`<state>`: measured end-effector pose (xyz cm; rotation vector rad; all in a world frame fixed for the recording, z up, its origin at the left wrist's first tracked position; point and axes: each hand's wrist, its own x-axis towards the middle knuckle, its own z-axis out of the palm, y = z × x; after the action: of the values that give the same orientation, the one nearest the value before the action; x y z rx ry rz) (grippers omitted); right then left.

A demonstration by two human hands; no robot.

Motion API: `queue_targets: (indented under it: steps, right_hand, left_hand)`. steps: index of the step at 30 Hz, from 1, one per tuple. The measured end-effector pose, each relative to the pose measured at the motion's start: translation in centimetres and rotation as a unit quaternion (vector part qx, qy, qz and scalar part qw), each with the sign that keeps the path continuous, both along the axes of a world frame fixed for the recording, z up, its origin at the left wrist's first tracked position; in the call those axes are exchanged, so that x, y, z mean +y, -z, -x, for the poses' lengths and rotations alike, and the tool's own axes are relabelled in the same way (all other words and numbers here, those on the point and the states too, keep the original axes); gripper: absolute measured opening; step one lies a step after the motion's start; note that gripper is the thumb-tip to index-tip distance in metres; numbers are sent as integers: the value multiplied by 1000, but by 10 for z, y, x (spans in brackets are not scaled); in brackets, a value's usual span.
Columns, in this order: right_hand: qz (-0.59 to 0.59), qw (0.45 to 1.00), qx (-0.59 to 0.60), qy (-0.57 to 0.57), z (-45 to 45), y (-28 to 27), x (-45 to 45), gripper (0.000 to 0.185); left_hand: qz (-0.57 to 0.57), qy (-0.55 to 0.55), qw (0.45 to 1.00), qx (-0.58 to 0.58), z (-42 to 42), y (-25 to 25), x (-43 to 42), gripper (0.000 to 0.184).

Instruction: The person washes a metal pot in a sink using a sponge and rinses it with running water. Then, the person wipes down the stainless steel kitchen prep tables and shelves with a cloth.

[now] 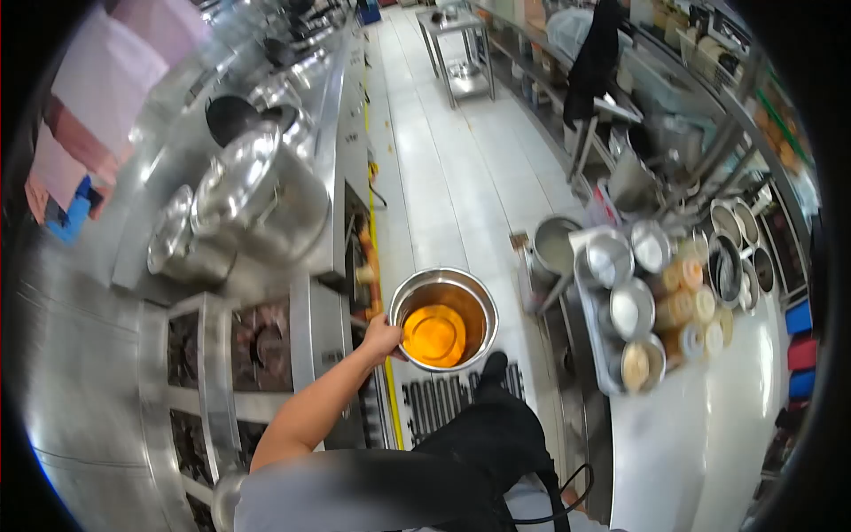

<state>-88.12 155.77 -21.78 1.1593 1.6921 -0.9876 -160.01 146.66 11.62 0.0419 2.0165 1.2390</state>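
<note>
A round metal pot [483, 303] with orange liquid [434, 335] in its bottom hangs over the aisle in front of my body. My left hand [384, 339] is closed on the left side of its rim. Near the lower right, a small patch of skin shows beside a black cable, too little to tell what that hand does; its fingers are hidden.
Gas burners [261, 346] and large lidded pots [266, 199] line the left side. At right, a tray [608, 377] holds metal bowls and sauce bottles on a white counter [683, 443]. A black floor grate [434, 403] lies below; a steel cart [456, 27] stands ahead.
</note>
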Motion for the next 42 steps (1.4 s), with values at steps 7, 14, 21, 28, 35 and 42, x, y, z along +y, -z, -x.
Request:
queue_targets:
  steps: [7,14,21,28,35,42]
  right_hand:
    - [-25,996,39,72,224,-52,94,55]
    - [-53,968,135,206,439,-77,206,52]
    - [-70,973,95,196,573,-84,266,51]
    - [-75,975,40,203,689,-62,351,49]
    - [-67,980,51,180,826,-40,440,48]
    - [-96,954,123,256,991,-56,508,47]
  left_hand:
    - [-39,-184,982,-32,150,-83,104,34]
    - [-137,-230,960,-81,348,-88,201,31]
    - [-155,-219,963,-38,537,-90,304,31]
    - [-194,-245,949,-44,717,-111,371,27]
    - [-228,-289,930,-7,882,-137,384,29]
    - [-190,-378,902,82,1075,-146,369,31]
